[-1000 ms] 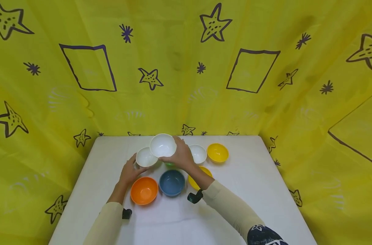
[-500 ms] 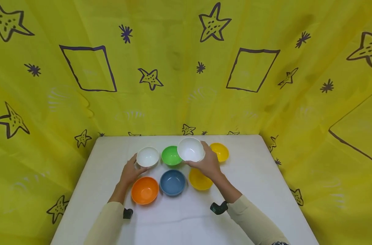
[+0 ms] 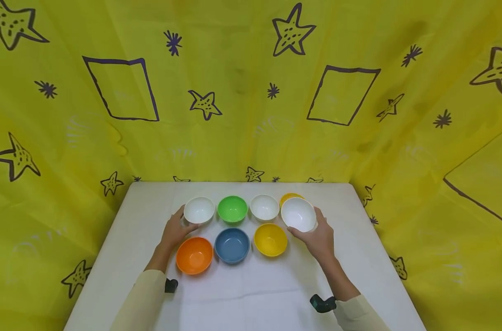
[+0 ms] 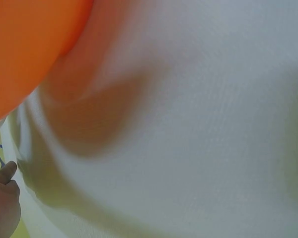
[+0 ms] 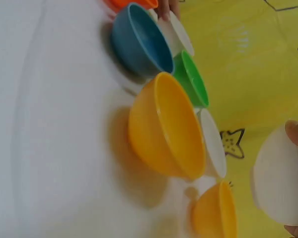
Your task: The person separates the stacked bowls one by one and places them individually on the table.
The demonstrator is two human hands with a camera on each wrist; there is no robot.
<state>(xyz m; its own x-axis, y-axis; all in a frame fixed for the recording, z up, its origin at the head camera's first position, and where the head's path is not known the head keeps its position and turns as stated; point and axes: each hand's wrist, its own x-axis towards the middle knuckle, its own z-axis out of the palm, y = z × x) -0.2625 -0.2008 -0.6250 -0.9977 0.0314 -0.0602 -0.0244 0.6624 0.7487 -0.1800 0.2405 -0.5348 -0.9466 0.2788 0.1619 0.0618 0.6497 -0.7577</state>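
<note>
My right hand grips a white bowl by its rim and side, thumb on the near edge. That bowl is raised above the table, and in the head view it hides most of a yellow bowl behind it. At the left end of the back row, my left hand holds the side of another white bowl, which rests on the table. Between them stand a green bowl and a third white bowl. The right wrist view shows the raised bowl apart from the tabletop.
A front row has an orange bowl near my left wrist, a blue bowl and a yellow bowl. All sit on a white-covered table. A yellow patterned curtain encloses the back and sides.
My right hand has carried its white bowl rightward, from above the green bowl past the third white bowl to in front of the back yellow bowl. My left hand stays at its white bowl.
</note>
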